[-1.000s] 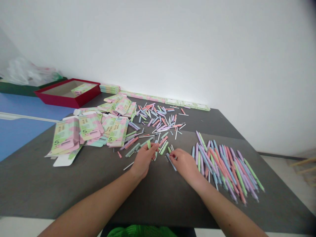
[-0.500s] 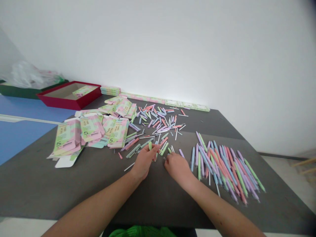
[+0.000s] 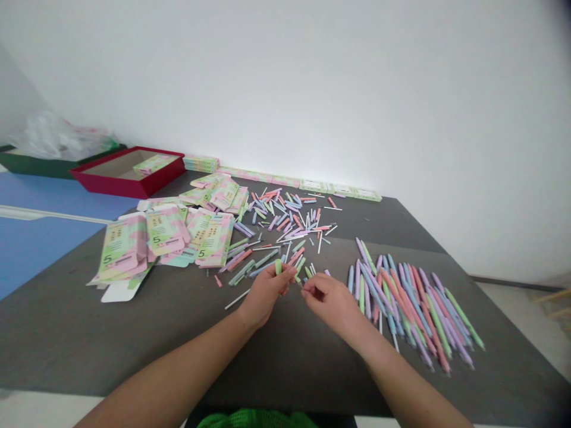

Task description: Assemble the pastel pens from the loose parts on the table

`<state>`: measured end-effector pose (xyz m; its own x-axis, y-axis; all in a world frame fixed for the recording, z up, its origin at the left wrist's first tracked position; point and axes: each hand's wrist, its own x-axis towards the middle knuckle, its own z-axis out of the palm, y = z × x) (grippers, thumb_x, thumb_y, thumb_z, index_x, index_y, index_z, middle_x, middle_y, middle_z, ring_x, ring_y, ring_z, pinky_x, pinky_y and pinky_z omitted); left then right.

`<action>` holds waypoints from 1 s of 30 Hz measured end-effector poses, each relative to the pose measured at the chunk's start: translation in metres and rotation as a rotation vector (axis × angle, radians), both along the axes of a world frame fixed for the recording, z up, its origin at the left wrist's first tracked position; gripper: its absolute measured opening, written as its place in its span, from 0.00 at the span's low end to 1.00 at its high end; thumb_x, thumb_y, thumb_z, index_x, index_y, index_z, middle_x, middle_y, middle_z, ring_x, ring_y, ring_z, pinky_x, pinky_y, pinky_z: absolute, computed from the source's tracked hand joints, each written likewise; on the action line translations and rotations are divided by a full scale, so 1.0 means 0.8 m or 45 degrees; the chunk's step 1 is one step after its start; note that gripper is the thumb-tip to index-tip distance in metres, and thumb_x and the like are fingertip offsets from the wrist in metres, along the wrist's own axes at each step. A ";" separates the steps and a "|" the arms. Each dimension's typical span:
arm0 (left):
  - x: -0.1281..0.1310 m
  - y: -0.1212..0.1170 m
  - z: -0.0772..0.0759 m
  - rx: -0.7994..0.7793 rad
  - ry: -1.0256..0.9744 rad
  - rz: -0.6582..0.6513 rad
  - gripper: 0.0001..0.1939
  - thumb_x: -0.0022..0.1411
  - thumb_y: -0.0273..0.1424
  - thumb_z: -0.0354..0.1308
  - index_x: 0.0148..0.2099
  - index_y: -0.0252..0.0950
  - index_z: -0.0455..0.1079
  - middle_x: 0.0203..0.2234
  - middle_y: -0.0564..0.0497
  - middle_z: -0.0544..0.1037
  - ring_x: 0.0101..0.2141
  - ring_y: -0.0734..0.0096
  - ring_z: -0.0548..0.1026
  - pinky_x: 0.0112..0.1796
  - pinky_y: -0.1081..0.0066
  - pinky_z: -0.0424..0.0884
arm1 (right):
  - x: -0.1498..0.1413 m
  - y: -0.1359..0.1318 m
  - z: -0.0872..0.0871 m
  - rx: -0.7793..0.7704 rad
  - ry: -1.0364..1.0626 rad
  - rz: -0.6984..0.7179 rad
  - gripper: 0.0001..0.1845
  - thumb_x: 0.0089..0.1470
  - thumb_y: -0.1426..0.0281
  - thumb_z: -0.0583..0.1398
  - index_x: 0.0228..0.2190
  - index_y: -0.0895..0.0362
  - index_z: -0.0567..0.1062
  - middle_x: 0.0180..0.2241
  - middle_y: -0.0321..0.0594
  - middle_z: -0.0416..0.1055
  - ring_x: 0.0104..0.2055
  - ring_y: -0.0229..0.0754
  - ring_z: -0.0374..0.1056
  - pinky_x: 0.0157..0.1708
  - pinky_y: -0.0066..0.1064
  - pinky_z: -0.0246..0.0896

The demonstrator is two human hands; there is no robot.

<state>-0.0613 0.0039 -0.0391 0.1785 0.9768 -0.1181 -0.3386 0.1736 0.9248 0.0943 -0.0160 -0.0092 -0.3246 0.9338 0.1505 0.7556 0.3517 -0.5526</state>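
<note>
My left hand (image 3: 262, 295) is closed around a light green pen barrel (image 3: 278, 267), which sticks up beside the thumb. Just to its right, my right hand (image 3: 332, 302) pinches something tiny, too small to name, close to the left fingertips. Loose pen parts (image 3: 289, 223) in pastel green, purple, blue and coral, with thin white refills (image 3: 238, 299) among them, lie scattered beyond both hands. To the right of my right hand rests a heap of longer pastel pens (image 3: 413, 306).
Printed cardboard boxes (image 3: 125, 246) marked 5 lie piled at the left of the dark table (image 3: 187, 339). A row of small boxes (image 3: 341, 189) lines the wall. At the far left stand a red tray (image 3: 120, 185) and a green tray (image 3: 44, 166) with plastic bags (image 3: 57, 137).
My right hand has lifted slightly and its fingers have come off the table with a tiny piece pinched. My left hand has shifted slightly right with the green barrel.
</note>
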 end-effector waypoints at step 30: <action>-0.001 -0.008 0.009 0.092 0.369 -0.130 0.14 0.51 0.41 0.59 0.30 0.33 0.71 0.18 0.56 0.68 0.19 0.79 0.59 0.23 0.76 0.54 | 0.008 -0.009 -0.017 -0.651 1.194 -0.178 0.10 0.47 0.63 0.61 0.30 0.58 0.73 0.32 0.40 0.75 0.36 0.41 0.71 0.37 0.31 0.63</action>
